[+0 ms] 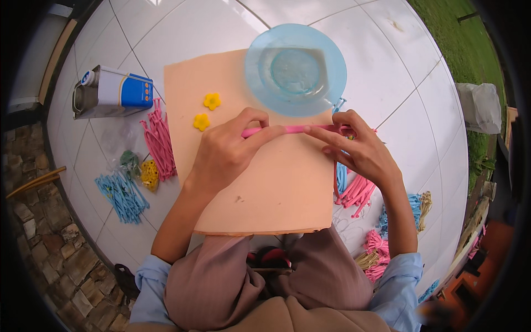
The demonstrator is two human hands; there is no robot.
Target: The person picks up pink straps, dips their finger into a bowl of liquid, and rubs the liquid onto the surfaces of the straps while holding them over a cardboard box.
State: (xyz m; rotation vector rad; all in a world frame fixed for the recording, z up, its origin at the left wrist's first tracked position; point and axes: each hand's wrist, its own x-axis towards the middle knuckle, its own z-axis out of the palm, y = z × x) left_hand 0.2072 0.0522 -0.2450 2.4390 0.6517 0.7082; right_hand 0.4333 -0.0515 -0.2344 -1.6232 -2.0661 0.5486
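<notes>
Pink and smooth, the strip [296, 129] lies nearly level across the middle of the frame, above the peach surface [265, 191], with a hand closed on it toward each end. At its left part the left hand [228, 145] pinches it, thumb laid along its length; to the right, the right hand [360, 145] grips with curled fingers while one outstretched fingertip touches the strip near the centre. The hands stand apart, a short run of pink showing between them.

For good handling, both pinches should be equally firm and level, so that the strip neither twists nor sags. That outstretched fingertip is well placed to feel for kinks; light pressure would likely serve better than a hard squeeze, which could dent soft material. How the far right end lies cannot be told, as fingers cover it.

Working low over the bare middle makes sense: two yellow flowers [212, 101] sit just beyond the left hand, and a translucent blue dish [255, 69] overlaps the upper edge, where a raised elbow or wrist could knock it. Farther out, pink bundles [159, 145] lie on the tiled floor [381, 52] at left and right.
</notes>
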